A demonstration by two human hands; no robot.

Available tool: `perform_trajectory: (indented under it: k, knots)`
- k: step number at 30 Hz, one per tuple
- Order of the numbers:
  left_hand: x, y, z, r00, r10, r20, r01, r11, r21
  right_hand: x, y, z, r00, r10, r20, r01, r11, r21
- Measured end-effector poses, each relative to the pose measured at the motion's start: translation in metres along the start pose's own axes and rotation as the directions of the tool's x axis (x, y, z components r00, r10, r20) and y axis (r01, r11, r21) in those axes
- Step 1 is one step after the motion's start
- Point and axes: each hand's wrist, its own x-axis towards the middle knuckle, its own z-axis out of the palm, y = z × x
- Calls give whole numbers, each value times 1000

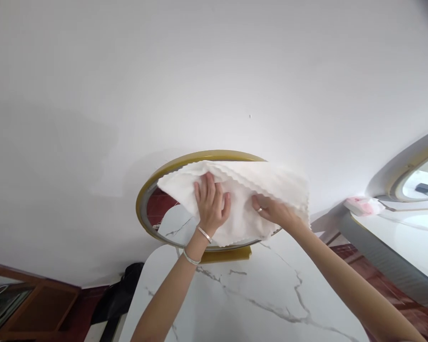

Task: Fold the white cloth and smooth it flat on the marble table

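A gold-rimmed mirror [140, 209] is supported by its gold base [226, 255] near the far edge of the white, grey-veined table [249, 289]. On a second table [403, 237], a pink-and-white packet [364, 205] is set at the far left corner.

Indoor room, likely domestic: gold-framed mirror [141, 202] at back edge of marble-patterned worktop [242, 304]; wooden cabinet [43, 304].

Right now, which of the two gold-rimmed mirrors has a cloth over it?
The middle mirror: a white cloth covers most of its glass, with the left hand and right hand at it. The right-edge mirror has none.
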Motion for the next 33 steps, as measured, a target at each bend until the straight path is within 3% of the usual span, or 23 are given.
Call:
perform_trajectory:
  k: [3, 8, 10, 12, 15, 20, 22, 25, 27, 30, 33]
  knots:
    - [-10, 24, 13, 995, 68, 72, -67, 998, -20, -22, 16, -17, 995, -57, -79, 53, 997, -59]
    - [-69, 57, 27, 965, 68, 253, -61, 997, -37, -85, 38, -31, 967, -196, -160, 182, 978, -99]
    - [-94, 64, 26, 953, 51, 299, -38, 998, -49, -106, 39, -34, 974, -122, -193, 113, 992, -57]
    - [-113, 68, 23, 952, 45, 303, -23, 997, -75, -116, 34, -38, 958, 51, -283, -41, 998, 44]
    - [-126, 69, 17, 970, -10, 242, 43, 990, -132, -112, 22, -45, 900, 263, -348, -186, 953, 239]
    - [-116, 63, 12, 968, -244, 55, 249, 958, -139, -91, 9, -61, 916, 377, -137, -318, 890, 327]
    - [-110, 60, 10, 931, -362, -37, 360, 931, -65, -89, 6, -65, 918, 383, -103, -336, 890, 310]
    - [-110, 53, 4, 827, -552, -108, 558, 829, 37, -95, -2, -72, 914, 398, -76, -351, 872, 341]
    - [-117, 49, -3, 800, -598, -41, 600, 798, 53, -104, -7, -79, 907, 417, -66, -369, 859, 356]
    - [-138, 46, -19, 806, -569, 162, 577, 817, -7, -119, -16, -92, 900, 432, -63, -382, 850, 363]
    - [-162, 48, -40, 741, -582, 334, 633, 771, -60, -132, -25, -106, 923, 375, -87, -327, 882, 339]
